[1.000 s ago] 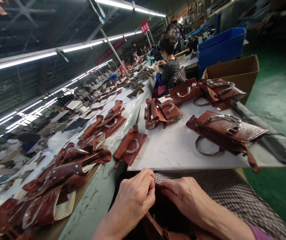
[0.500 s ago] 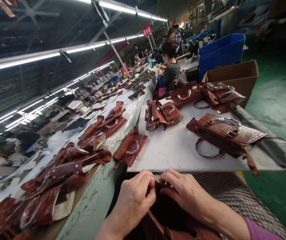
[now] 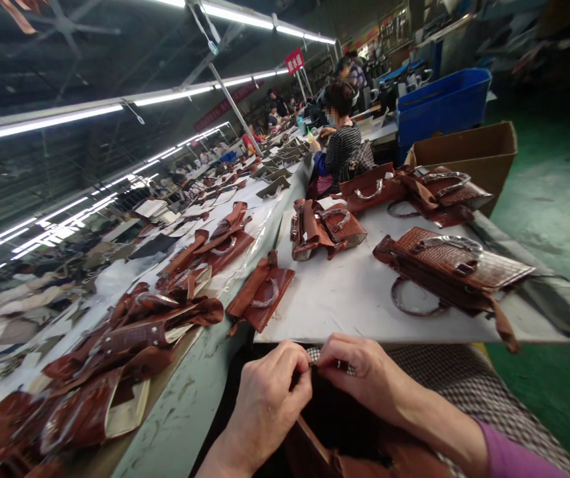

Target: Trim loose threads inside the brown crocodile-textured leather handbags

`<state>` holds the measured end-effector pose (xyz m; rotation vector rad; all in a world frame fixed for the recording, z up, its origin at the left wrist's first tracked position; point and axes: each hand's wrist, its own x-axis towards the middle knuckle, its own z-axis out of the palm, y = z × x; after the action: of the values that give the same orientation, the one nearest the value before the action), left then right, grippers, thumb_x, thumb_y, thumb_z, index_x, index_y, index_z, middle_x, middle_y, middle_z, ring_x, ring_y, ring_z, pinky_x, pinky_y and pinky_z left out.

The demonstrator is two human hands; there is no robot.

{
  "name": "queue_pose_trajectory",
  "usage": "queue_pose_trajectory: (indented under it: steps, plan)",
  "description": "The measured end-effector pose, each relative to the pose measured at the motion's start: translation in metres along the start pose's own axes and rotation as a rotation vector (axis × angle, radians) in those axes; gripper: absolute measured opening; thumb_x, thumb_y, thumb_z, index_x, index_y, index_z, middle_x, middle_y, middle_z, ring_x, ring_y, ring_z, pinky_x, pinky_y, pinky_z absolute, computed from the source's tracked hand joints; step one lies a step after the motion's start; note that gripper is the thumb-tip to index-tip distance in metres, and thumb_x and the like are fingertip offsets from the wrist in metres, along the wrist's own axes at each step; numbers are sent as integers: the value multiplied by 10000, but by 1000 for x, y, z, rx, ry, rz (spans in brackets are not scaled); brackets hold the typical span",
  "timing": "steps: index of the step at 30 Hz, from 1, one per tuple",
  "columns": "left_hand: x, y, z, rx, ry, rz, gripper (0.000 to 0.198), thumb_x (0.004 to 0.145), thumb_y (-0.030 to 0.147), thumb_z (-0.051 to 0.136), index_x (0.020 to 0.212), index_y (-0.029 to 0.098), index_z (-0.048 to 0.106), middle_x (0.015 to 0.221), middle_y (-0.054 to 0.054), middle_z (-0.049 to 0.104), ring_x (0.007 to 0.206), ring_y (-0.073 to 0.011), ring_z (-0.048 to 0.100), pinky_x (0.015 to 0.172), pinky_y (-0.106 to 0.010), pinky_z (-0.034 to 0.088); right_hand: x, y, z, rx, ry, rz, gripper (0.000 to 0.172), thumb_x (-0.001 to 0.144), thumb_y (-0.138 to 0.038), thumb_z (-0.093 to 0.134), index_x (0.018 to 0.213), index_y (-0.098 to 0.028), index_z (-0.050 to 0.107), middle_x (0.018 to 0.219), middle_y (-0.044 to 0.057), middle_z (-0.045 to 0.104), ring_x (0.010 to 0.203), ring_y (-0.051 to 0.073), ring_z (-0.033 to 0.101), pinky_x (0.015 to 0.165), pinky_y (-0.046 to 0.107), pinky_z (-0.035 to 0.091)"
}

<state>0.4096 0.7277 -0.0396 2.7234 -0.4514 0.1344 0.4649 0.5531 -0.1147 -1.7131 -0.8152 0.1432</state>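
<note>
A brown leather handbag (image 3: 379, 458) lies in the person's lap with its dark inside facing up. My left hand (image 3: 277, 392) is closed, thumb and forefinger pinched at the bag's far edge. Beside it my right hand (image 3: 359, 368) is pinched too, its fingertips almost meeting those of the left. Whatever small part sits between the fingertips is too hidden to make out. Just beyond the hands, on the white tabletop (image 3: 329, 302), rest a brown handbag with a shiny wrapped handle (image 3: 464, 259) and a smaller-looking brown bag (image 3: 259, 295).
More brown bags (image 3: 130, 338) lie along the long bench at left. Further brown bags (image 3: 329, 226) stand at the table's back. A cardboard box (image 3: 468, 149) and a blue bin (image 3: 444, 103) are behind at right. A co-worker in a striped top (image 3: 342, 149) sits ahead.
My right hand has shifted slightly left, its fingertips drawing together close to the left ones. The left hand stays almost in place at the bag's edge.
</note>
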Motion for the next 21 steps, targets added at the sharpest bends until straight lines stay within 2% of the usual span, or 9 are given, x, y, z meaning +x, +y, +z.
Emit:
queue_pose_trajectory:
  steps: [5,10,14,16,18,21]
  plan:
    - [2,4,1,-78,-12,-97,154,865,103,475,743,194,493,758,10,570,692,-125,535,648,-229,416,3,-3,-1,29,-20,40,97,818,-92,606,823,-177,652,798,-17,615,744,113,585,684,204,415]
    - [5,3,3,-345,-7,-360,85,831,156,564,865,208,506,799,26,624,708,-116,594,659,-207,458,7,-7,-2,47,-17,48,126,787,-76,535,793,-165,625,765,-18,587,693,108,542,652,207,392]
    - [8,3,-9,-540,-116,-523,202,805,195,611,988,221,529,811,40,627,684,-111,600,623,-198,461,8,-12,-3,113,-61,161,99,758,-100,530,758,-157,612,674,-39,540,619,93,473,578,202,345]
    - [6,6,-17,-467,-166,-520,224,784,176,627,997,229,584,864,35,628,727,-117,613,648,-203,462,7,-13,-1,134,-80,212,86,772,-138,531,762,-159,614,658,-41,532,609,97,458,567,210,338]
    - [3,10,-23,-311,-181,-488,184,764,137,634,921,232,639,888,36,636,764,-124,615,675,-209,451,6,-14,1,141,-89,233,95,785,-164,525,780,-165,620,666,-39,547,614,103,462,570,220,342]
    - [-3,15,-25,-101,-158,-431,106,798,143,622,812,233,678,807,39,640,717,-123,593,648,-219,418,6,-14,4,148,-91,249,92,798,-188,526,801,-170,617,677,-34,560,620,111,468,573,230,347]
